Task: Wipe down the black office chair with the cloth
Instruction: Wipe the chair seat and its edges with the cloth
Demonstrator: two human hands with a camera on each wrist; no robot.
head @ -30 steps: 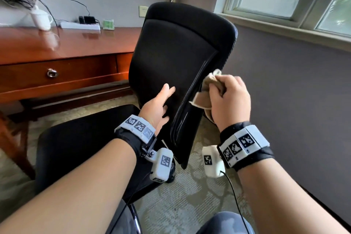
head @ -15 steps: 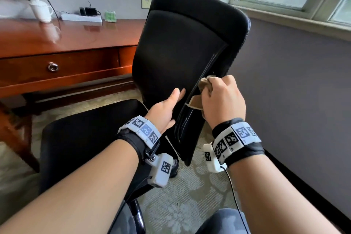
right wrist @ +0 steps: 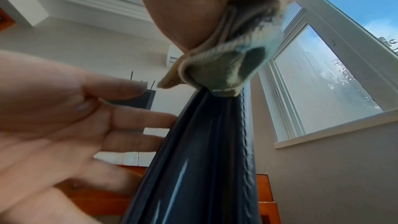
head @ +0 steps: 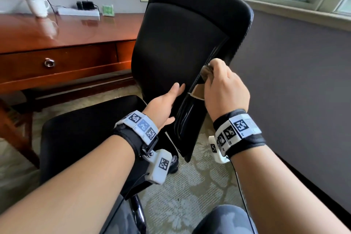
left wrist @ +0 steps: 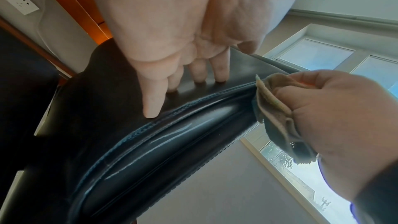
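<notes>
Rightly, my right hand (head: 226, 91) clamped the bunched cloth (left wrist: 273, 108) into the backrest (head: 180, 43) edge seam; my left hand (head: 164, 103), fingers flat, braced the backrest's front.

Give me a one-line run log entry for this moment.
wipe | right hand grips cloth on side edge of chair backrest | left hand flat on backrest

Head view looks down from above; both wrist views look up, close, sharing the chair edge (left wrist: 193, 125).
</notes>
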